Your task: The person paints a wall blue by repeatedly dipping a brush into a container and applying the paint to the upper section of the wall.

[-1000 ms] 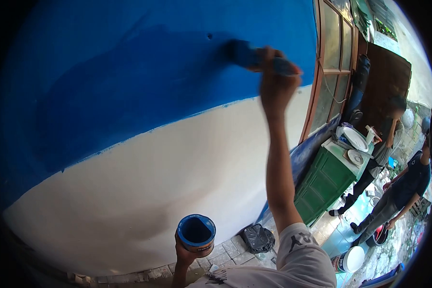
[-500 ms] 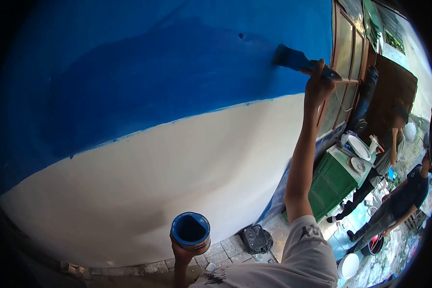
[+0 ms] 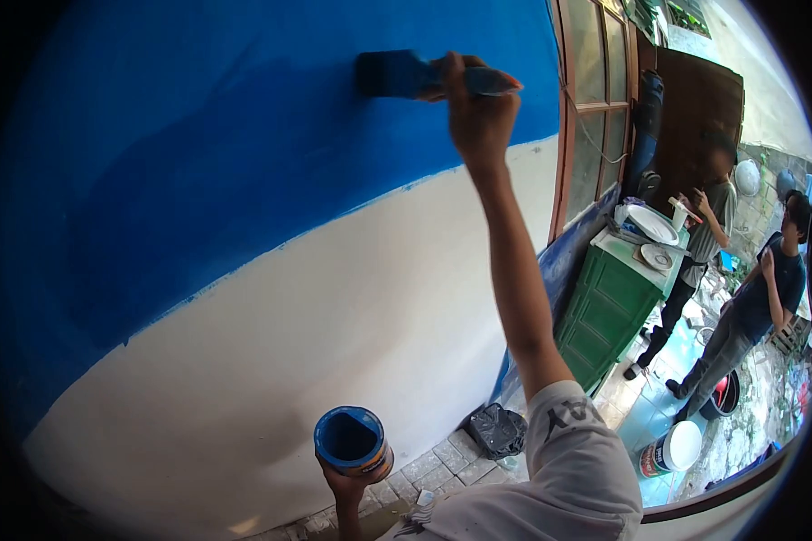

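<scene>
My right hand (image 3: pixel 483 113) is closed round the handle of a wide paintbrush (image 3: pixel 401 74), its dark bristles against the blue upper part of the wall (image 3: pixel 244 153). Below a slanting edge, the wall is white (image 3: pixel 271 361). Low in front of me, my left hand (image 3: pixel 343 480) grips a paint can (image 3: pixel 370 460) from beneath and the side. The can is open at the top, with blue paint on its rim and inner wall. How much paint it holds is too dark to tell.
To the right are a wood-framed window (image 3: pixel 595 108) and a green cabinet (image 3: pixel 609 311) with plates on top. Two people (image 3: pixel 713 225) stand beyond it. A black plastic bag (image 3: pixel 496 431) sits at the wall's foot; a white-lidded bucket (image 3: pixel 672 449) stands on the floor.
My right hand has swept the brush leftward across the blue area. The view has turned slightly right, showing more of the bucket. My left hand still holds the can.
</scene>
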